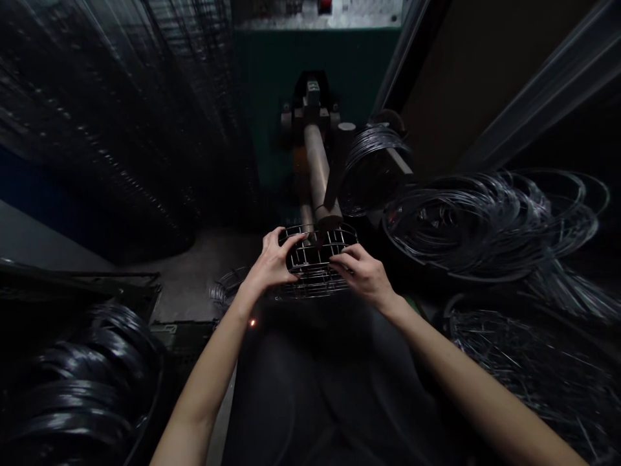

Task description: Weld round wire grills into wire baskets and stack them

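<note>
A round wire basket-like frame (pixel 317 285) is held between my two hands, just in front of my lap. My left hand (pixel 275 262) grips its left side, thumb and fingers spread around the wires. On the right, my right hand (pixel 361 272) pinches the upper rim between thumb and fingers. Above and behind the frame is the end of a thick metal rod (pixel 317 165) on a machine. A lower, thinner rod (pixel 306 217) reaches down to the frame's far side. Whether the rods touch the wires I cannot tell.
Coils of thin wire rings (pixel 485 220) lie on a dark tub at right. Below them is a bin of short wire pieces (pixel 524 362). Stacked wire rings (pixel 87 382) fill a container at lower left. A wire coil (pixel 373 149) hangs beside the machine. A spark (pixel 253 322) glows near my left forearm.
</note>
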`<action>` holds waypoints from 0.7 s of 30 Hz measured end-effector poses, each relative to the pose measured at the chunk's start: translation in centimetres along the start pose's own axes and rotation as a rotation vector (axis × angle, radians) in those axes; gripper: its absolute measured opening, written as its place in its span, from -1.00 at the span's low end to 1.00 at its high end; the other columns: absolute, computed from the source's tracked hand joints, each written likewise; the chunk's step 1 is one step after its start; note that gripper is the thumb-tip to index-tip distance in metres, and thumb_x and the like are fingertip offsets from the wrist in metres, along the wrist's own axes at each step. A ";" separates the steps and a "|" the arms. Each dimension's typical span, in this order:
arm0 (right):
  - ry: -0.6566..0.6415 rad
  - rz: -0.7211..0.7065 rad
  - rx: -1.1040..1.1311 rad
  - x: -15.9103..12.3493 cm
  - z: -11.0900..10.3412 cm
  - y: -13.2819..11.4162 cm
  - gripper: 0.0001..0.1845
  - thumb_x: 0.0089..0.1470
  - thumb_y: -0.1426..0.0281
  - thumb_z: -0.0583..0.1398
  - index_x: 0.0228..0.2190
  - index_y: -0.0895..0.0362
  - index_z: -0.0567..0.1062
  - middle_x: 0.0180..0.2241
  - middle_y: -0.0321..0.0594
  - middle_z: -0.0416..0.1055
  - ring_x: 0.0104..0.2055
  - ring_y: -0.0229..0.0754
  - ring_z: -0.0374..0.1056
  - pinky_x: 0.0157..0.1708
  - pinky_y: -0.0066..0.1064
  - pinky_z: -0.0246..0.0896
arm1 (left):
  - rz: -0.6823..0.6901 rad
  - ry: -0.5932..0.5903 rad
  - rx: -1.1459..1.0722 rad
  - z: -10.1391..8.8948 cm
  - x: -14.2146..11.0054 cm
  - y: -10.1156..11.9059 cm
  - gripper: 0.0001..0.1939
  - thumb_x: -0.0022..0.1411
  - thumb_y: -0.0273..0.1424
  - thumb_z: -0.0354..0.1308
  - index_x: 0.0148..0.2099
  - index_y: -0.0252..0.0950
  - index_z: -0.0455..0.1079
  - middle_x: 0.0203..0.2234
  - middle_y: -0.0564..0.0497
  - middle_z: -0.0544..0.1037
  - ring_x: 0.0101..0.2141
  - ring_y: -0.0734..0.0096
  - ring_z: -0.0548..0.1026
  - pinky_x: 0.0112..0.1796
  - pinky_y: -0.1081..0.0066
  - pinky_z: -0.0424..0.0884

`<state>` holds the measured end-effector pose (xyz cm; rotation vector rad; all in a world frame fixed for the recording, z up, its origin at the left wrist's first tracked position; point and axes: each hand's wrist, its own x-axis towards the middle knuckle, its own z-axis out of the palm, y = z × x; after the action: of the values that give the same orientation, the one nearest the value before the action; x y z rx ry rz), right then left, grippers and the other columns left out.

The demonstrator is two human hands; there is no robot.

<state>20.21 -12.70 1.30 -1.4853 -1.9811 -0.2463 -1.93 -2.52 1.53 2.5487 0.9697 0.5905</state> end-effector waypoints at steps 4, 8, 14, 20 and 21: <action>0.017 -0.003 0.063 0.3 0.3 0.4 -0.78 0.22 0.33 0.10 -0.30 0.08 0.55 -0.31 -0.21 0.39 -0.44 -0.35 0.31 -0.45 -0.55 0.21 | 0.010 0.001 0.008 -0.2 0.6 -0.2 -0.06 -0.19 -0.37 0.38 0.26 -0.11 0.10 0.16 -0.18 -0.04 0.19 -0.21 -0.01 0.12 -0.13 0.14; -0.010 0.024 0.123 1.4 0.7 1.1 -0.75 0.24 0.32 0.07 -0.29 0.07 0.55 -0.26 -0.18 0.39 -0.38 -0.31 0.34 -0.39 -0.53 0.25 | -0.025 0.004 -0.013 -0.2 1.5 -0.7 -0.04 -0.21 -0.38 0.40 0.25 -0.12 0.11 0.17 -0.18 -0.04 0.19 -0.24 -0.01 0.10 -0.15 0.17; -0.050 0.057 0.123 2.2 0.8 1.4 -0.74 0.22 0.30 0.07 -0.28 0.09 0.54 -0.23 -0.14 0.37 -0.35 -0.26 0.34 -0.38 -0.46 0.28 | -0.010 0.020 -0.004 0.0 2.2 -1.6 -0.04 -0.22 -0.39 0.40 0.26 -0.11 0.11 0.17 -0.19 -0.04 0.19 -0.26 0.01 0.09 -0.15 0.18; -0.050 0.066 0.152 3.1 1.6 2.0 -0.77 0.21 0.31 0.08 -0.28 0.08 0.52 -0.24 -0.16 0.35 -0.34 -0.25 0.33 -0.37 -0.46 0.28 | -0.007 0.029 0.015 -0.4 3.2 -1.8 -0.04 -0.23 -0.40 0.41 0.25 -0.15 0.14 0.17 -0.22 0.00 0.19 -0.24 0.03 0.11 -0.13 0.17; -0.051 0.066 0.167 3.2 1.8 2.1 -0.77 0.21 0.30 0.08 -0.28 0.08 0.52 -0.25 -0.17 0.35 -0.34 -0.25 0.33 -0.36 -0.45 0.28 | -0.002 0.034 0.015 -0.4 3.2 -1.8 -0.05 -0.22 -0.38 0.42 0.24 -0.16 0.15 0.17 -0.22 0.01 0.19 -0.22 0.04 0.12 -0.12 0.16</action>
<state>20.98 -8.51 1.35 -1.4585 -1.9378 -0.0139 -0.92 1.07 1.88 2.5580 0.9921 0.6307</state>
